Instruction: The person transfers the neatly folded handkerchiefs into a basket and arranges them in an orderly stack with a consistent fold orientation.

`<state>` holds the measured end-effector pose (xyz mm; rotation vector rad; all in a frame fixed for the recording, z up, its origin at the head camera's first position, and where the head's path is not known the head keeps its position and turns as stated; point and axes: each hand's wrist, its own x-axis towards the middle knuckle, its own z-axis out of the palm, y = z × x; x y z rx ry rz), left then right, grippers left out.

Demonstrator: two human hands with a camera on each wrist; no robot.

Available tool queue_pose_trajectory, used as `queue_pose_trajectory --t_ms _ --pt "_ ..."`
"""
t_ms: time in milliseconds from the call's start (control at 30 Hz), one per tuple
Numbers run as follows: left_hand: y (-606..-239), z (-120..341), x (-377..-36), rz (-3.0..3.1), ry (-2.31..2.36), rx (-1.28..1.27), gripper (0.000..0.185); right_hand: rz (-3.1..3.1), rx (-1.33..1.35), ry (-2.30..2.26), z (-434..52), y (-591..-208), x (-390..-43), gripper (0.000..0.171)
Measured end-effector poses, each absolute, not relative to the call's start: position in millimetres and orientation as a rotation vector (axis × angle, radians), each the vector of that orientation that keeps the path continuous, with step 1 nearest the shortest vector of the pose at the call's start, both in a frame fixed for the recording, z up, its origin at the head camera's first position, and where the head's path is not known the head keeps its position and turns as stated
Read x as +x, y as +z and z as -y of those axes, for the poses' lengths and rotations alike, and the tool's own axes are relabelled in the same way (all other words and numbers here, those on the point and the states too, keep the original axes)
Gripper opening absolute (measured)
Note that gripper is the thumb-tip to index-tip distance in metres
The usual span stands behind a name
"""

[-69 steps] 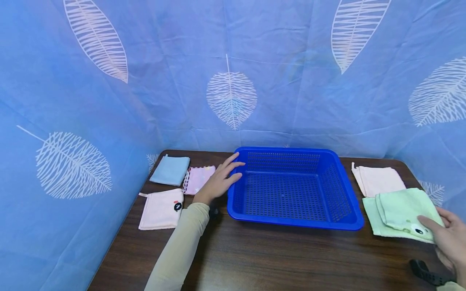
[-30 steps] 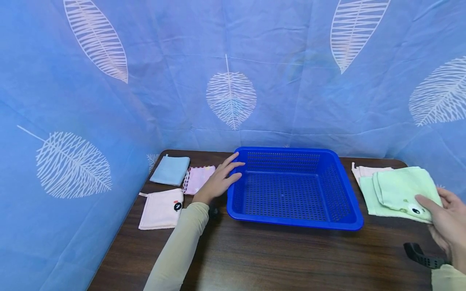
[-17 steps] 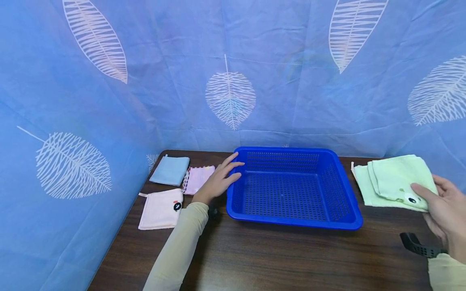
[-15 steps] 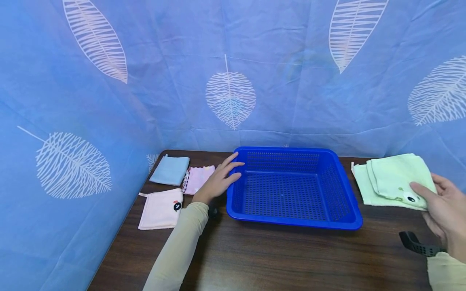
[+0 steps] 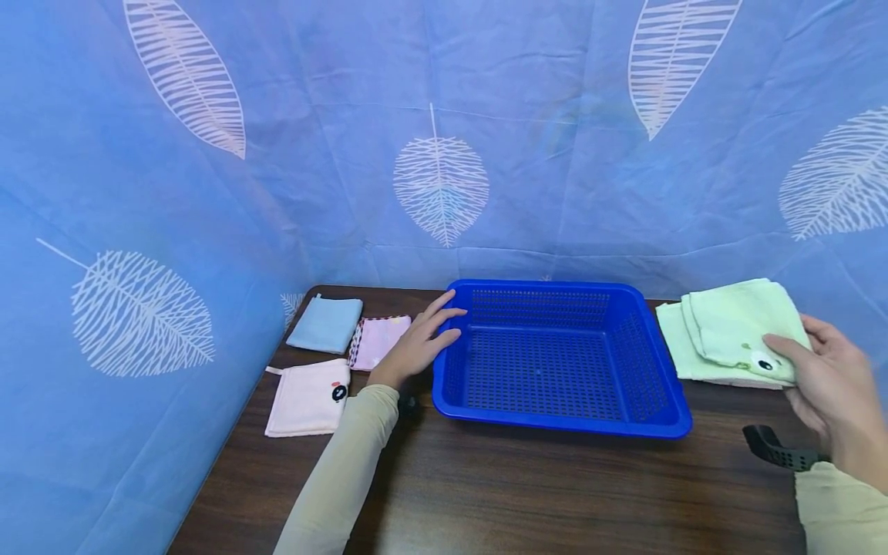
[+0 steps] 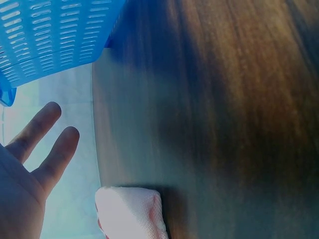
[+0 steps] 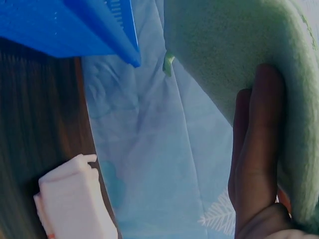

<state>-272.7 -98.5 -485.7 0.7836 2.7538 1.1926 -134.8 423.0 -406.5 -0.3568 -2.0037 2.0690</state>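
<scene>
My right hand (image 5: 829, 370) grips a folded light-green towel (image 5: 742, 320) with an embroidered animal eye, thumb on top and fingers underneath. The towel is raised off the table just right of the blue plastic basket (image 5: 555, 425). Below it, a pale pink folded towel (image 7: 75, 204) lies on the table, almost wholly covered in the head view. With fingers spread, my left hand (image 5: 416, 347) rests at the basket's left rim. Nothing lies inside the perforated basket.
Left of the basket lie a light-blue folded towel (image 5: 324, 324), a pink towel with a checkered edge (image 5: 381, 341) and a pale pink towel with a black-and-red face (image 5: 308, 399). A blue leaf-print curtain (image 5: 527, 177) hangs behind the dark wooden table (image 5: 527, 493).
My right hand has lifted the green towel and carried it away from me and leftward, over the pink towel towards the basket. My left hand has stayed at the rim.
</scene>
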Motion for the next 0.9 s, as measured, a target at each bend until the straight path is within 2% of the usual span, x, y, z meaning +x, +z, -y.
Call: queue_pose_trajectory --t_ms 367,633,800,900 --pt "-486 100 -270 -2.756 1.177 0.747 0.040 1.895 -0.280 2.255 -412 -403 -145 0.078" --pt "-485 99 -270 -2.748 1.175 0.734 0.041 1.910 -0.318 2.276 -405 -399 -147 0.076" --pt "-485 99 -270 -2.758 1.170 0.740 0.040 1.846 -0.306 2.408 -402 -392 -147 0.065" --pt "-486 99 -271 -2.758 1.168 0.736 0.039 1.817 -0.261 2.473 -400 -392 -149 0.069"
